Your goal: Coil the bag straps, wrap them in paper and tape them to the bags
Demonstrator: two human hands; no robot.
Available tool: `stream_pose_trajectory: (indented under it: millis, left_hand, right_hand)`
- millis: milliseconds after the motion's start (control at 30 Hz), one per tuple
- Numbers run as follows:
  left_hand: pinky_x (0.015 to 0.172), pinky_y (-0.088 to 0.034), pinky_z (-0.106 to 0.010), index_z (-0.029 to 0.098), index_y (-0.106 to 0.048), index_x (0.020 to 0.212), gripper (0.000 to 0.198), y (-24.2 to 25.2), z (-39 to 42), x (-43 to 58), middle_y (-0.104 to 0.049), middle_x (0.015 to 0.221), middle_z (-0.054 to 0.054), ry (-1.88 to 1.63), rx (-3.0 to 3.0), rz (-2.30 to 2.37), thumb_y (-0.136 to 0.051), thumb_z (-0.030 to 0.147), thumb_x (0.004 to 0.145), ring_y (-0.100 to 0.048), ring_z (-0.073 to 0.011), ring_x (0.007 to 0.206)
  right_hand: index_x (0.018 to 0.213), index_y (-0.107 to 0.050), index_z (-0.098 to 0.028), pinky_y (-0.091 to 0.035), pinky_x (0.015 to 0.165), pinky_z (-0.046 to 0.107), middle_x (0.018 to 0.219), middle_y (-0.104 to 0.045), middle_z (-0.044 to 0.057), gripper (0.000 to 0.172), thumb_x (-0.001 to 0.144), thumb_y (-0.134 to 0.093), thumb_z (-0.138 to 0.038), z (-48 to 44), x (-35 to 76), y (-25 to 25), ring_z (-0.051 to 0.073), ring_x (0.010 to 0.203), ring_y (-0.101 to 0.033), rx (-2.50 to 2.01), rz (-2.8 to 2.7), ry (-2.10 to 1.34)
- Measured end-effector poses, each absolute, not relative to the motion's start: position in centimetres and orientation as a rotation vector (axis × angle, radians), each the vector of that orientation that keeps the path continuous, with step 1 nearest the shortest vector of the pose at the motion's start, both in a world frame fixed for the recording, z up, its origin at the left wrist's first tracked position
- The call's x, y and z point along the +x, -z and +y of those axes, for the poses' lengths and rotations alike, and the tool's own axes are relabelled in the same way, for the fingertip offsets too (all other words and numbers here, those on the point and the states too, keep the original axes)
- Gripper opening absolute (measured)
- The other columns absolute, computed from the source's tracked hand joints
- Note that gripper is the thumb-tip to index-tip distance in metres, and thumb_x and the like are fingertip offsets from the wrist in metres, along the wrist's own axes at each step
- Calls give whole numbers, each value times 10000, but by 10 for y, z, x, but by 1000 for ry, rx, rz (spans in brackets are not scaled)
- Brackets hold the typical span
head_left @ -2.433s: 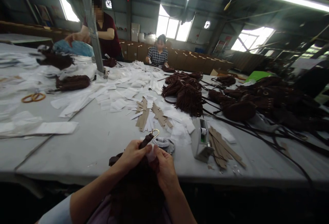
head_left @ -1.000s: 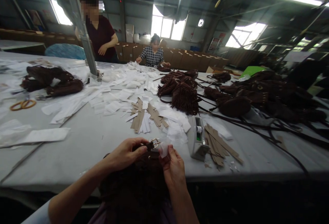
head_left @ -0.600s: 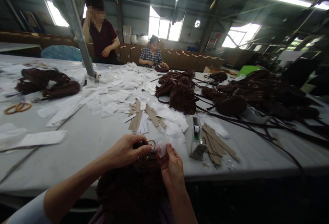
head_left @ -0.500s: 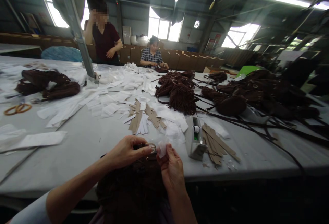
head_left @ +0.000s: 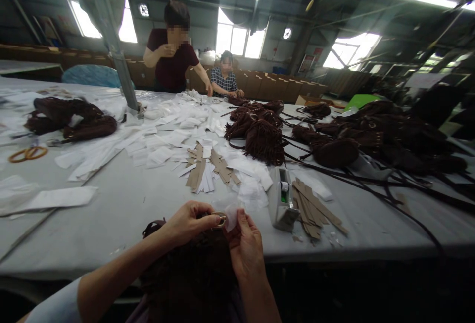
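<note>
My left hand (head_left: 195, 221) pinches a gold-toned metal buckle (head_left: 221, 219) between thumb and fingers. Just right of it, my right hand (head_left: 245, 244) is closed on a small piece of thin white paper (head_left: 230, 216), held up against the buckle's edge. Below both hands a dark brown bag (head_left: 189, 273) hangs at the table's front edge, on my lap side; much of it is in shadow. Whether the paper goes around the buckle cannot be made out.
A tape dispenser (head_left: 282, 199) stands right of my hands beside brown card strips (head_left: 315, 209). Further back lie white paper sheets (head_left: 178, 125), fringed brown bags (head_left: 263, 140) with long straps, and scissors (head_left: 27, 154). Two people (head_left: 174, 61) are across the table.
The buckle has turned to face me more, with the paper still beside it. Across the table, the standing person has moved right, bent forward and stretched an arm over the table.
</note>
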State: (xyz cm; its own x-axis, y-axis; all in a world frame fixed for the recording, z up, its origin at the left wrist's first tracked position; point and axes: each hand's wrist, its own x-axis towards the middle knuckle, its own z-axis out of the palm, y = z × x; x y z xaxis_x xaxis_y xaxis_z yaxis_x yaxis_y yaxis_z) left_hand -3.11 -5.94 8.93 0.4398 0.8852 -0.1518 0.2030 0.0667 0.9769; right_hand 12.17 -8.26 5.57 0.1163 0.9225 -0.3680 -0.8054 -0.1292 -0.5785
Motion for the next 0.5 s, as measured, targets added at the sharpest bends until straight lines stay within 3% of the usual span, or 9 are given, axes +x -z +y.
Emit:
stream_pose_trajectory:
  millis: [367,433,500]
  left_hand:
    - [572,-346,-217,132,-598,743,343,-100,-61,-29,-494,642,24,-644,1723,1101,-465,421,872,-427,-118,628]
    - [583,-361,-225,145,-583,815,249,-103,-62,-32,-518,669,20,-621,1700,1093,-430,333,871,-449,-125,638]
    - [577,-372,-227,163,-543,1015,224,-103,-62,-35,-553,727,19,-609,1589,1033,-444,250,833,-465,-125,634]
  right_hand:
    - [818,-658,-162,-532,616,260,771,-724,9,340,643,-805,-414,-81,109,-54,149,645,-660,-864,-333,-1358]
    - [836,-667,-158,-520,597,256,758,-723,12,336,684,-769,-440,-80,109,-52,149,635,-652,-884,-393,-1328]
    - [846,-675,-158,-510,582,251,748,-722,13,330,712,-743,-452,-79,111,-52,149,628,-645,-895,-436,-1320]
